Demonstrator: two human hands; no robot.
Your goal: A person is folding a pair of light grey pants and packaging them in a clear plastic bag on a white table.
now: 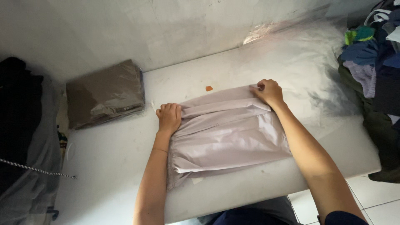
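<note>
A pale lilac-grey garment (227, 135) lies folded on the white table (108, 158) in front of me. My left hand (169, 117) is closed on the garment's far left corner, fingers curled over the fabric. At the far right corner my right hand (268, 91) pinches the edge of the cloth. Both hands hold the top fold, which runs as a band between them. The near part of the garment lies flat with gathered folds at its left side.
A brown folded garment in a clear plastic bag (105, 93) lies at the table's back left. Clear plastic sheeting (308, 54) covers the back right. A pile of mixed clothes (373, 62) stands at right, dark clothes (18, 116) at left. A small orange scrap (209, 88) lies beyond the garment.
</note>
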